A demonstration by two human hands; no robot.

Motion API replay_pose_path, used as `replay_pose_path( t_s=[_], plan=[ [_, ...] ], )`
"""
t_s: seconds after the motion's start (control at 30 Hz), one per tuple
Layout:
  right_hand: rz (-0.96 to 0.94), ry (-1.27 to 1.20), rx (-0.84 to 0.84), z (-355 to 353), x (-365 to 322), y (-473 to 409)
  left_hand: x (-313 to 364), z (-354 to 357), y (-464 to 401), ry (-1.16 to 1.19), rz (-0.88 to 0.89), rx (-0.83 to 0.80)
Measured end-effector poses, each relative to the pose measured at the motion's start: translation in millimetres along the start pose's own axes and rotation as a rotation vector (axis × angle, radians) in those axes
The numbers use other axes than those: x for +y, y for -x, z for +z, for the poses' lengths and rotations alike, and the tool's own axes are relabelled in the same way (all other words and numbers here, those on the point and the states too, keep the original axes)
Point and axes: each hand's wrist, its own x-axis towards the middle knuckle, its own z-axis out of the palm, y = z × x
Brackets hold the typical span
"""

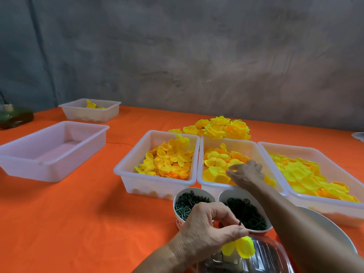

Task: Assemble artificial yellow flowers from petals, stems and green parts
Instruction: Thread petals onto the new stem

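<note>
My left hand [208,227] pinches a partly built yellow flower [239,246] by its dark green stem, low in the view above a clear plastic lid. My right hand [246,173] reaches into the middle white tray [202,154], fingers down among loose yellow petals [214,164]; whether it holds one is hidden. Two more trays of yellow petals flank it, one on the left [126,166] and one on the right [264,146]. A bowl of green stems [189,201] and a bowl of dark green rings [246,211] stand in front. Finished yellow flowers [220,128] lie behind the trays.
On the orange tablecloth [78,213], an empty white tray [53,150] sits at left, with another tray [90,109] holding a few yellow pieces behind it. A dark green jar [15,118] stands at the far left. A white plate [323,223] lies under my right forearm.
</note>
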Motion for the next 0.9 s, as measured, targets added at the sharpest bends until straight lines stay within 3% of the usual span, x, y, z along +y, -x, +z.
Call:
replay_pose_path(
  t_s=[0.07, 0.13, 0.3, 0.57, 0.9],
  plan=[
    [0.02, 0.035, -0.199, 0, -1, -8, 0, 0, 1, 0.023, -0.018, -0.004],
    [0.02, 0.02, -0.234, 2, -1, -12, 1, 1, 1, 0.021, -0.018, -0.003],
    [-0.006, -0.074, -0.063, -1, 2, -4, 2, 0, 1, -0.006, -0.003, 0.02],
    [0.013, -0.826, 0.34, -9, 14, 12, 5, 0, 1, -0.028, -0.012, 0.005],
    [0.102, -1.305, 0.282, -26, 22, 19, 2, 1, 1, -0.077, 0.004, 0.011]
  ],
)
